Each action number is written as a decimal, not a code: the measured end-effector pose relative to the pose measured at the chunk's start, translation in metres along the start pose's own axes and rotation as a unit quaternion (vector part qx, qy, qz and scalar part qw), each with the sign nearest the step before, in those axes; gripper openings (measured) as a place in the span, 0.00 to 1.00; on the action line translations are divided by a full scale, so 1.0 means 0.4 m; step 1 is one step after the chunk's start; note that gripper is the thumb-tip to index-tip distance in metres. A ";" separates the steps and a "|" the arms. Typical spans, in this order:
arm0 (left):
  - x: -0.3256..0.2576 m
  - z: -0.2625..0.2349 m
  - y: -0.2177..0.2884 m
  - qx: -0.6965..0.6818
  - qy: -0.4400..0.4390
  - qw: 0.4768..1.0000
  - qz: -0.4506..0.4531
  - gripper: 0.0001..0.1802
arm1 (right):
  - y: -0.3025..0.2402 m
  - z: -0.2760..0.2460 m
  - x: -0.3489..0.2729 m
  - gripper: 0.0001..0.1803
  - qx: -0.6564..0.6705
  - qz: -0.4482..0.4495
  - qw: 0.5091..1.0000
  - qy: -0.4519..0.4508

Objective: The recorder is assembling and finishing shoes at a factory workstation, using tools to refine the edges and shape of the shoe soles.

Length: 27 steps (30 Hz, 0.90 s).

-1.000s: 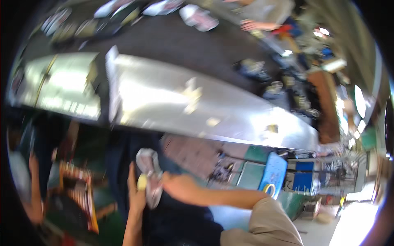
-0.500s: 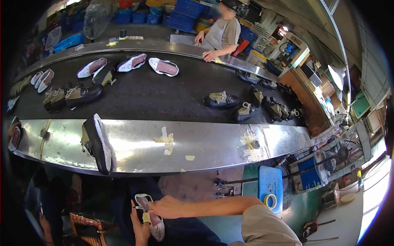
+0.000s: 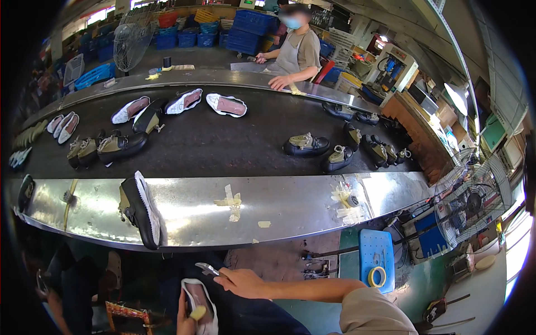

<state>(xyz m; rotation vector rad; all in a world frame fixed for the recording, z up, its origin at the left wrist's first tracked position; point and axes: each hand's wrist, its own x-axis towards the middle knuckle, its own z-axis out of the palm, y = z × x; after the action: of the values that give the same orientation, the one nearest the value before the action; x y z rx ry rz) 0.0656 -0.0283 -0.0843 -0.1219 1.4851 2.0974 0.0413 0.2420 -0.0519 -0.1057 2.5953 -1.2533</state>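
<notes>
My left hand (image 3: pixel 186 323) wraps around a shoe upper (image 3: pixel 202 291) at the bottom of the view, with its white rim and pinkish insole turned up. Something pale yellow covers the thumb, which lies across the insole. My right hand (image 3: pixel 243 283) grips metal pincers (image 3: pixel 207 269) just beyond the toe; their silver head points left, apart from the shoe. Above my lap, a black-and-olive shoe (image 3: pixel 139 211) with a white sole edge rests tilted on the metal ledge (image 3: pixel 290 204).
Past the ledge runs a dark belt (image 3: pixel 223 148) carrying several shoes. Across it stands a co-worker (image 3: pixel 293 53) in an apron. On the right are a blue stool (image 3: pixel 375 245) with a tape roll (image 3: pixel 377 277) and a caged fan (image 3: pixel 474 201).
My right hand has lifted the pincers off the shoe, forward and a little right. My left thumb has shifted down the insole. Across the belt, the co-worker's head has come into view.
</notes>
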 end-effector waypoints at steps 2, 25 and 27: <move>-0.087 0.076 0.184 0.273 -0.089 0.957 -0.038 0.46 | -0.014 -0.026 -0.008 0.21 -0.001 -0.058 0.998 0.012; 0.041 0.059 0.129 0.040 0.249 0.968 0.010 0.23 | -0.140 -0.042 -0.146 0.16 0.022 -0.023 1.000 0.004; 0.083 0.098 0.070 0.015 0.211 0.977 -0.037 0.23 | -0.104 -0.032 -0.165 0.12 0.110 -0.032 0.992 0.050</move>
<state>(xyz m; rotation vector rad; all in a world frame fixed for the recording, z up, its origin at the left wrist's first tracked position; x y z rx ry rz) 0.0336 0.0132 -0.0584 -0.6353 1.7181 2.0718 0.0999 0.2372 0.0012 -0.0866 2.5315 -1.5972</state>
